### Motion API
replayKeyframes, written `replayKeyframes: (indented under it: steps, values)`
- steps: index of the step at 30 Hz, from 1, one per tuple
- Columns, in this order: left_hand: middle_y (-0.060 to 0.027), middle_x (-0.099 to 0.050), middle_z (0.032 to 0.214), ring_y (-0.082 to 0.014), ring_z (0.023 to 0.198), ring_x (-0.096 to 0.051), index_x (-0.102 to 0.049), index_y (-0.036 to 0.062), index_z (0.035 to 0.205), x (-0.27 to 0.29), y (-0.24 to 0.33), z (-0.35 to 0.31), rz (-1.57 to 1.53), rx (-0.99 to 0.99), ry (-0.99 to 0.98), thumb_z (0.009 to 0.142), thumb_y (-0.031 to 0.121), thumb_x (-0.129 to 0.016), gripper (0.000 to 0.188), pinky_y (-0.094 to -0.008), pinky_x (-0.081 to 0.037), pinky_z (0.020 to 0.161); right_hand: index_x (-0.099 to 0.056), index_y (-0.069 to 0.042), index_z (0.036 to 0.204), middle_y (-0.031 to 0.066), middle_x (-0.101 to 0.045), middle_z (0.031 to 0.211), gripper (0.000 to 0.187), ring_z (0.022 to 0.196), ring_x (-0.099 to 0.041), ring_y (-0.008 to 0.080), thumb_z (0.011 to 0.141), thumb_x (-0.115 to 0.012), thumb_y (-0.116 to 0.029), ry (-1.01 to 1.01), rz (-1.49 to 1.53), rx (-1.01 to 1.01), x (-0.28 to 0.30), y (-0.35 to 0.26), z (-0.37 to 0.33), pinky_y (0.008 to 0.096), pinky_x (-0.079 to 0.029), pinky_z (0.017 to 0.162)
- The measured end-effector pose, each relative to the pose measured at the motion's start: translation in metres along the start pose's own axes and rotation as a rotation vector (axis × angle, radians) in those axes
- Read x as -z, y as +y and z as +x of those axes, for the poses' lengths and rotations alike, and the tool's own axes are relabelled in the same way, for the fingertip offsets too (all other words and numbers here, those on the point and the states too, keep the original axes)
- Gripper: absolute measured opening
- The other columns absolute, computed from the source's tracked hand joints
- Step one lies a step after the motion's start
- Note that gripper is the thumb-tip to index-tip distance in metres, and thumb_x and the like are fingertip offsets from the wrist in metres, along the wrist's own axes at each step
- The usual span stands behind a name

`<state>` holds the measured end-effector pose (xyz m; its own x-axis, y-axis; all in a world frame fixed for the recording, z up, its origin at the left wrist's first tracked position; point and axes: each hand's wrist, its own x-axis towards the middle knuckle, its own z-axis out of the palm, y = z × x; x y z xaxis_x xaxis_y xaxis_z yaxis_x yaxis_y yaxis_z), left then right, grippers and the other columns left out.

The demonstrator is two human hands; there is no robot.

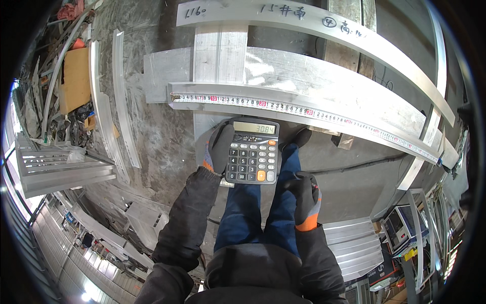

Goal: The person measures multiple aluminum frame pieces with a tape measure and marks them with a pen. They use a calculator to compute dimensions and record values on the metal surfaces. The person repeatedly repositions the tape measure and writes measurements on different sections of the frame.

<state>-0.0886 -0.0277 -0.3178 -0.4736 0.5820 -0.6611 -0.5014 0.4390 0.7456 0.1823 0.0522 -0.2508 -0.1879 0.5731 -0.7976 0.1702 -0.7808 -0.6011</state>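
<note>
A dark grey desktop calculator (256, 137) with a lit display and several rows of keys is held upright before me. My left hand (217, 149), in a dark glove with an orange cuff, grips its left edge; the fingers behind it are hidden. To the right and lower, my right hand (306, 195), gloved alike, hangs over my right leg with its fingers curled; what they hold, if anything, is hidden. Beyond the calculator a steel tape measure (283, 107) lies stretched along a long silvery metal profile (324, 101), touched by neither hand.
Farther off, a metal strip (304, 23) with handwriting and a wide flat bar (314, 71) lie across crosspieces. Scrap and a cardboard piece (76, 81) are heaped at left beside long metal strips (121, 96). Ribbed metal sheeting (352, 245) and boxed equipment (397, 228) stand at right.
</note>
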Motion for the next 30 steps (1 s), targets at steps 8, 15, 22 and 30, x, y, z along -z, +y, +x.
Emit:
replayKeyframes:
  steps: [8,15,22,30]
  values:
    - [-0.0059,-0.071,0.119,-0.0134,0.107,-0.063,-0.067,0.0006,0.131,-0.001,-0.001,0.001,-0.026,-0.023,-0.007,0.108,0.029,-0.059,0.037,-0.0314,-0.052,0.095,-0.063,0.001,0.124,0.0153,-0.076,0.091,0.036,0.085,-0.073,0.0220,0.113,-0.046,-0.029,0.044,-0.062,0.020,0.002,-0.003,0.000,0.0341,-0.057,0.081]
    - [-0.0070,-0.070,0.121,-0.0141,0.108,-0.063,-0.067,-0.0003,0.132,-0.001,-0.001,0.000,-0.060,-0.126,-0.029,0.108,0.027,-0.061,0.037,-0.0316,-0.052,0.096,-0.069,0.004,0.113,0.0130,-0.073,0.090,0.031,0.084,-0.070,0.0198,0.110,-0.046,-0.016,0.068,-0.499,0.304,0.000,-0.040,0.006,0.0314,-0.053,0.079]
    - [-0.0073,-0.070,0.124,-0.0140,0.108,-0.063,-0.066,-0.0005,0.133,0.005,-0.007,0.003,0.009,-0.015,0.034,0.108,0.025,-0.059,0.036,-0.0309,-0.051,0.097,-0.071,0.003,0.108,0.0100,-0.073,0.094,0.015,0.085,-0.070,0.0165,0.101,-0.060,-0.006,0.306,-0.458,0.493,-0.017,-0.087,0.032,0.0288,-0.054,0.079]
    - [-0.0091,-0.072,0.118,-0.0146,0.104,-0.066,-0.067,-0.0034,0.130,0.003,-0.009,0.003,-0.051,-0.088,0.006,0.110,0.023,-0.053,0.035,-0.0297,-0.054,0.092,-0.071,0.000,0.112,0.0149,-0.075,0.109,0.023,0.100,-0.074,0.0243,0.090,-0.069,0.003,0.191,-0.689,0.952,-0.029,-0.111,0.075,0.0336,-0.056,0.091]
